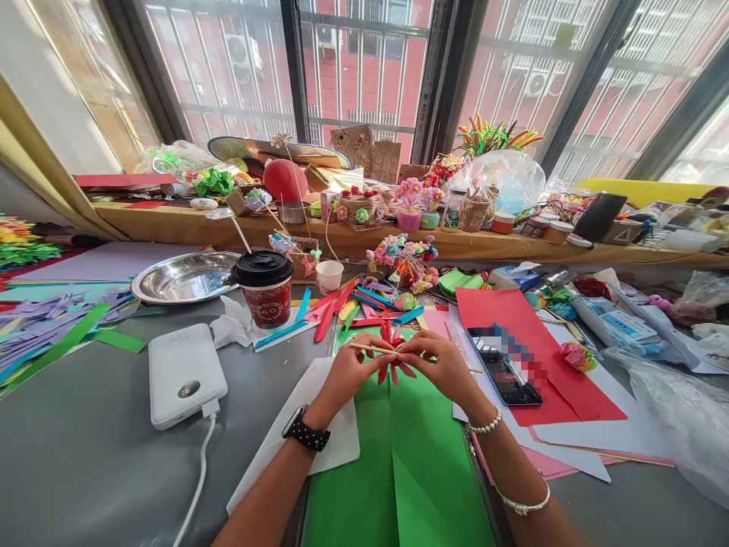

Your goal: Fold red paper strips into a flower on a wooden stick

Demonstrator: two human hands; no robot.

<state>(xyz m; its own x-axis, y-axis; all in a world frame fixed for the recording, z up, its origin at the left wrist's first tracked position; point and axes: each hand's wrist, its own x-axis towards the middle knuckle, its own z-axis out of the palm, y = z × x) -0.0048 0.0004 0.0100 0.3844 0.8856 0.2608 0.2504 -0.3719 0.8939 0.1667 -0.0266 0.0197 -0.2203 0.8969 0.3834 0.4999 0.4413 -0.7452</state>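
Head view: your left hand (354,368) and right hand (441,365) both pinch thin stick (370,349), red paper flower (390,368) between fingertips, over far end of green paper (433,471). White power bank (185,372) toward worktop's (85,463) left edge; phone (498,372) partly on red paper (575,380).

One red paper flower (392,374) shows. The table (85,456) carries one phone (504,368), one power bank (185,372), one metal plate (185,279), one lidded cup (265,292) and one small white cup (329,279). The person wears one watch (299,425) and two bracelets (521,507).
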